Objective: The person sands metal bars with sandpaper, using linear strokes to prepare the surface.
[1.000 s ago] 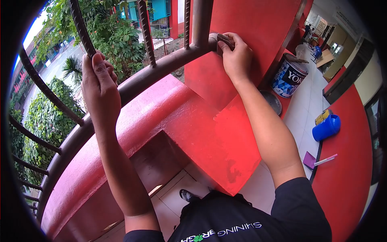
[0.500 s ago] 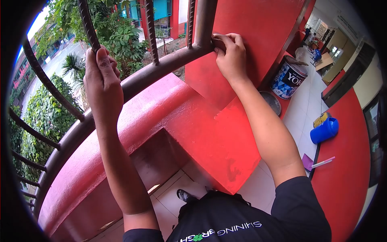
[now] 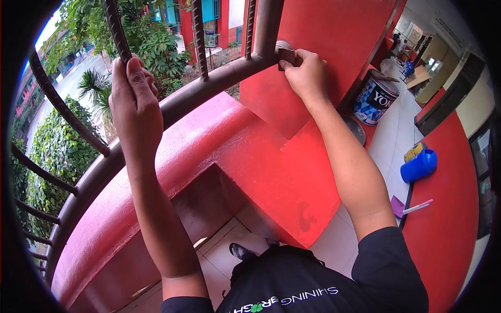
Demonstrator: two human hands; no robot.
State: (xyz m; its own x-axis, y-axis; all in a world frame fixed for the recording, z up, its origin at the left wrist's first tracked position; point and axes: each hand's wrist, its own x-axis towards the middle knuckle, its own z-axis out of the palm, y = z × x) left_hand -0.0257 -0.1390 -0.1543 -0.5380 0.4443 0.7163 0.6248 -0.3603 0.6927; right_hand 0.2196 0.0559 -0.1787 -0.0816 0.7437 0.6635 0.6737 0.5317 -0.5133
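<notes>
My left hand (image 3: pixel 134 107) is wrapped around an upright ribbed metal bar (image 3: pixel 116 26), just above the thick brown curved rail (image 3: pixel 209 85). My right hand (image 3: pixel 308 78) pinches a small brown piece of sandpaper (image 3: pixel 285 55) between thumb and fingers. That piece lies at the corner where the rail's end post (image 3: pixel 269 28) meets the red wall (image 3: pixel 334 31). A pale rounded patch shows on the wall just above it. Below both forearms runs a glossy pink-red ledge (image 3: pixel 209 125).
A paint can (image 3: pixel 377 99) with a brush across its top stands right of the wall, beside a round dark dish (image 3: pixel 355 130). Farther right are a blue container (image 3: pixel 419 166) and a purple dustpan (image 3: pixel 398 206). Plants (image 3: pixel 62 141) grow beyond the bars.
My right hand has shifted slightly right and down from the post, bringing the brown sandpaper and pale wall patch into clearer view. My left hand keeps its hold on the bar.
</notes>
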